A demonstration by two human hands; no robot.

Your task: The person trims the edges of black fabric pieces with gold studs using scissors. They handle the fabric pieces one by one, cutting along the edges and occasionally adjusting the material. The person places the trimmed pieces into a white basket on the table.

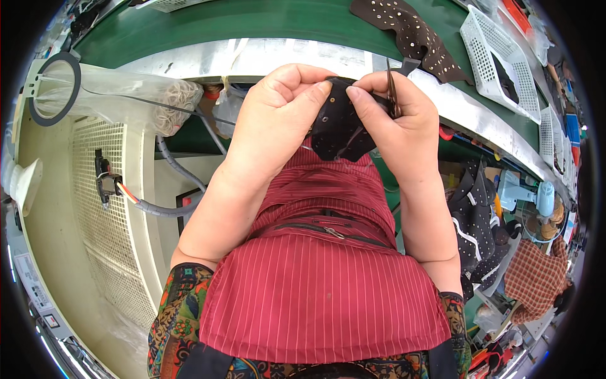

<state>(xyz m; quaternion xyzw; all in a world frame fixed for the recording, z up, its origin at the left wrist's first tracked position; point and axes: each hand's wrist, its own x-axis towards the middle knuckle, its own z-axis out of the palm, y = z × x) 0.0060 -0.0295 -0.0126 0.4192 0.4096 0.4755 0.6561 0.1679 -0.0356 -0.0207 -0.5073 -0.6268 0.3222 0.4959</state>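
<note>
A small black fabric piece (338,129) with pale dots and what look like metal eyelets hangs between my hands, above my red striped apron (328,284). My left hand (274,117) pinches its upper left edge between thumb and forefinger. On the other side, my right hand (407,123) is closed on its upper right edge. Dark pointed scissors (392,95) are tucked in the fingers of that same hand, blades up. The folds hide part of the cloth, and the scissors' handles are mostly out of sight.
Beyond my hands runs a metal ledge (278,55) along a green belt (252,22). On the belt are a brown dotted cloth (410,35) and a white basket (499,54). A clear bag of rubber bands (173,110) hangs at left. A person in a checked shirt (536,275) is far right.
</note>
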